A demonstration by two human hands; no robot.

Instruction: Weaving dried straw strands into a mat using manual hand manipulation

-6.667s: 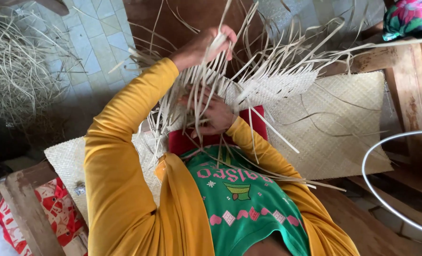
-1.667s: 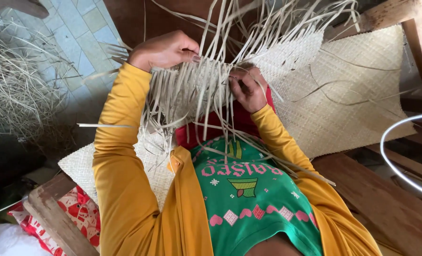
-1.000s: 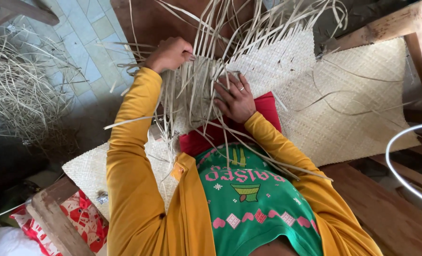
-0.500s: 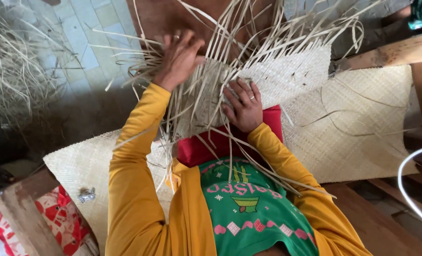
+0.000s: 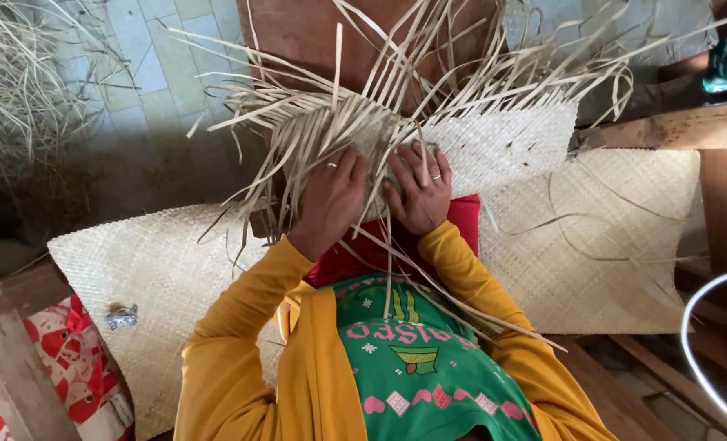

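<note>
the woven mat lies spread across the person's lap and outward to both sides, pale straw in a fine checker weave. both hands work at its unfinished edge, at the middle of the view just above the red cloth on the lap. the left hand, a ring on one finger, lies palm down with fingers curled into a bunch of loose strips, gripping several of them together. the right hand, also ringed, sits just beside it, touching or nearly so, fingers spread and pressed flat on the weave with a few strips passing between them; whether it pinches any one strip i cannot tell.

the mat's long axis runs left to right across the view. the loose strips fan up and away from the hands, mostly toward the top and upper left, and a few long ones trail down over the green shirt and yellow sleeves.

the finished edges lie at the lower left near a small crumpled wrapper and at the right beside a wooden frame. a heap of dry straw sits at the upper left on the tiled floor, well apart from the hands. a white hoop curves in at the lower right.
</note>
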